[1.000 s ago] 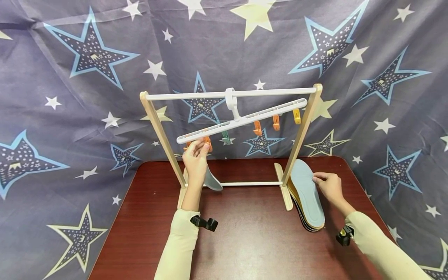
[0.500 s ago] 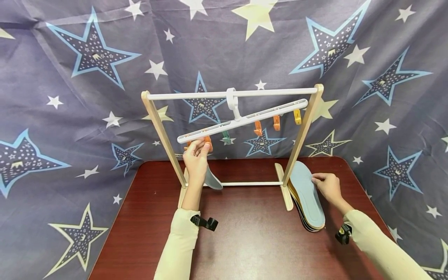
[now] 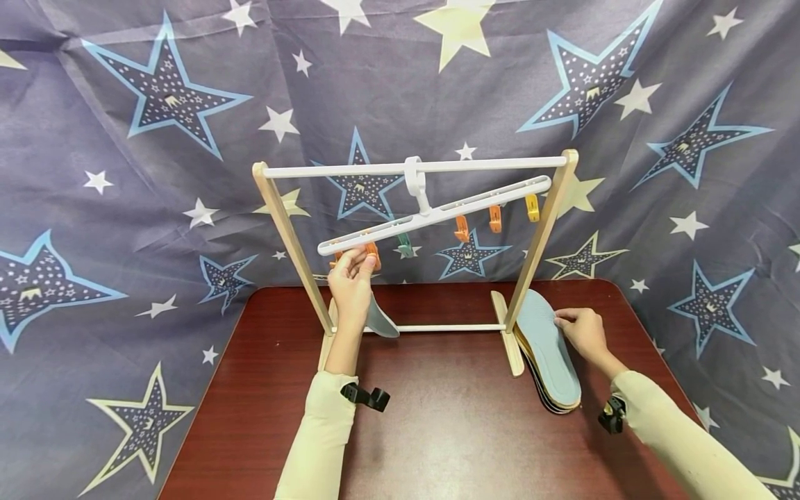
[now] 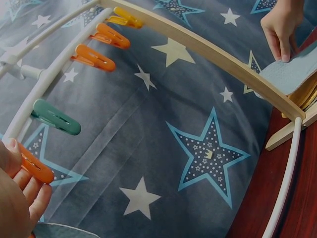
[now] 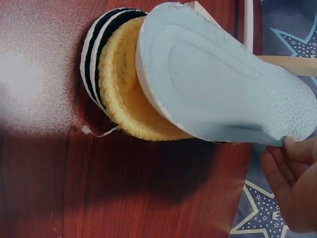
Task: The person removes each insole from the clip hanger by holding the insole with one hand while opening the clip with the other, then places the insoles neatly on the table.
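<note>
A white clip hanger (image 3: 431, 217) hangs tilted from the rack, its left end low. My left hand (image 3: 351, 281) pinches an orange clothespin (image 4: 37, 166) near that low end. Below this hand hangs a grey-blue insole (image 3: 381, 321), its upper part hidden behind the hand. My right hand (image 3: 584, 332) pinches the edge of a light blue insole (image 5: 213, 74) between thumb and fingers. This insole lies on top of a stack, over a yellow insole (image 5: 124, 74) and black-and-white striped-edged ones (image 5: 91, 62).
The wooden rack (image 3: 539, 243) with white rods stands on the dark red table (image 3: 437, 417). Also on the hanger are a green clothespin (image 4: 56, 117), two orange ones (image 4: 95, 58) and a yellow one (image 4: 128, 18). A star-patterned cloth (image 3: 187, 194) hangs behind.
The right hand has shifted slightly left, and the far end of the light blue insole has dipped a little with it. The left hand stays at the orange clothespin.
</note>
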Motion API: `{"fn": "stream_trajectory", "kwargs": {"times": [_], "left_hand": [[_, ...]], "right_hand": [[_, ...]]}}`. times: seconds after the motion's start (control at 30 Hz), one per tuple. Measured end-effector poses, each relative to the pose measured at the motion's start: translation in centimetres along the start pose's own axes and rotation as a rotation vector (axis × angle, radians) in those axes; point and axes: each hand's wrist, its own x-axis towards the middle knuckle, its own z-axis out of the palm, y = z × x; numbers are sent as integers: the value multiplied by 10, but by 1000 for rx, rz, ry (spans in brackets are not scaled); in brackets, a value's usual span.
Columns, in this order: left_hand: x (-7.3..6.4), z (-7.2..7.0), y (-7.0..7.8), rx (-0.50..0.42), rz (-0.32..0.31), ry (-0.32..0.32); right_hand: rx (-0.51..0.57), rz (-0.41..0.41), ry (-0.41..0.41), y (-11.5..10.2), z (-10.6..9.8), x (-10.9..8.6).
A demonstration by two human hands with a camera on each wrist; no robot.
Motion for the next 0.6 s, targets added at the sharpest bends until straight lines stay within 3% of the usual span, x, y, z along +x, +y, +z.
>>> {"fn": "stream_trajectory", "kwargs": {"times": [0.6], "left_hand": [[0, 0, -1, 14, 7, 6]], "right_hand": [[-12, 8, -56, -2, 4, 3]]}}
